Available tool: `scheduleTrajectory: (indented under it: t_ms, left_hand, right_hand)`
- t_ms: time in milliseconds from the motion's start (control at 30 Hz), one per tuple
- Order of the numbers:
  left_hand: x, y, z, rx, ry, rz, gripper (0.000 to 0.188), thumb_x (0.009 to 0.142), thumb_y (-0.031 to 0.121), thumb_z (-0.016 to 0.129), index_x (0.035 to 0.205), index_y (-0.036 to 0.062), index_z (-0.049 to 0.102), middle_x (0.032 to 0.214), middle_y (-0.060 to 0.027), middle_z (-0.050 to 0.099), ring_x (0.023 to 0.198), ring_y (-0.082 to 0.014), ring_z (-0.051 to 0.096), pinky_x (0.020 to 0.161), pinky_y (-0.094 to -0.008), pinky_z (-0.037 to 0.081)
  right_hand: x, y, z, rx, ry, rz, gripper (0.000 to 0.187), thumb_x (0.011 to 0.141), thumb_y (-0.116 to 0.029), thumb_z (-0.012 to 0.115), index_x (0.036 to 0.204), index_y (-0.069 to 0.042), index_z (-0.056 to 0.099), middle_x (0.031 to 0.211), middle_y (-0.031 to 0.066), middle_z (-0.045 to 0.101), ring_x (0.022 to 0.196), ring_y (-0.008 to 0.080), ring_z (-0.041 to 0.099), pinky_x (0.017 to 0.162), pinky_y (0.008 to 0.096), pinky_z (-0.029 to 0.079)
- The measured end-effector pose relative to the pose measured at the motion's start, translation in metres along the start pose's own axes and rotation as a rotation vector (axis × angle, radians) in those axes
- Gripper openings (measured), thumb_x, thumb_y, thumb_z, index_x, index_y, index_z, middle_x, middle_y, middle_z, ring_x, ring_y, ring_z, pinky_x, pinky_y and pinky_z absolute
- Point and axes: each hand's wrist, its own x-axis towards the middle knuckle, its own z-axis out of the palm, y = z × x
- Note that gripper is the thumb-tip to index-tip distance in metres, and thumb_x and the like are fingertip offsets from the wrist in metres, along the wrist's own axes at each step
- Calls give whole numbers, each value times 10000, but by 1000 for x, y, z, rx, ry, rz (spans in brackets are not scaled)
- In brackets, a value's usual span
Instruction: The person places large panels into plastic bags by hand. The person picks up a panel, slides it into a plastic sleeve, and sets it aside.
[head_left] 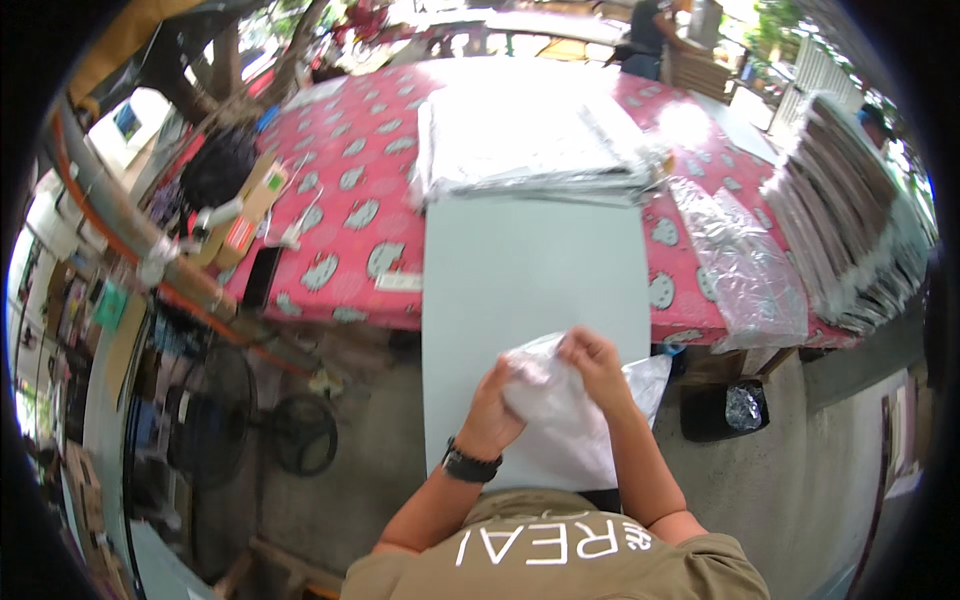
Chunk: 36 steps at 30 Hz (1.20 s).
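Note:
A white, thin plastic bag [565,410] hangs between my two hands, over the near end of a pale grey-green board [530,265]. My left hand [490,410], with a dark watch and bracelet at the wrist, grips the bag's left edge. My right hand [595,365] pinches its upper edge with bent fingers. Part of the bag spreads right, past my right forearm. The board's far end meets a stack of flat, clear-wrapped sheets [530,140], whose top is washed out by glare.
A pink patterned cloth [340,210] covers the table. On it lie a crumpled clear plastic sheet [735,260], a dark phone [262,277] and a leaning stack of wrapped panels [850,215]. A black bin [705,412] stands right, a fan [215,415] left. Another person [650,35] stands far back.

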Motion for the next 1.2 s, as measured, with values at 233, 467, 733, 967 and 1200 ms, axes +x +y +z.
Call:
scheduleTrajectory:
  t_ms: [233,467,733,967,1200]
  left_hand:
    - [4,55,-75,992,463,511,215,816,247,578,803,63,468,657,-6,469,606,-89,473,489,-233,394]
    - [-133,216,-227,1709,1509,900,124,737,98,562,830,22,530,779,-155,591,737,-311,572,661,-391,442]
    - [-172,234,-36,1392,804,1686,233,775,193,600,891,32,477,704,-46,473,616,-122,471,506,-217,398]
    - [-39,52,11,1444,-263,276,408,699,304,694,912,21,491,697,-17,511,508,-79,416,456,-238,354]
    - [-56,72,-23,333,146,323,282,868,298,424,914,47,544,672,-4,515,455,-66,435,395,-207,365]
  right_hand:
    - [-17,-49,-36,1131,-158,43,210,889,-266,434,763,-125,526,579,-48,414,500,63,386,509,209,399]
    - [-101,-40,-316,622,787,-424,142,868,-195,421,846,-97,521,702,-24,505,591,63,497,555,187,443]
    - [-36,-81,-191,-642,578,-243,261,900,-311,382,854,-87,509,634,-52,481,468,19,338,427,170,310]
    - [-5,-111,30,-398,-384,-105,107,764,-97,610,797,-4,567,637,52,597,563,103,566,536,245,444]
    - [-34,-67,-10,64,-1331,138,172,700,-74,678,822,11,590,734,70,612,685,117,564,616,252,438]
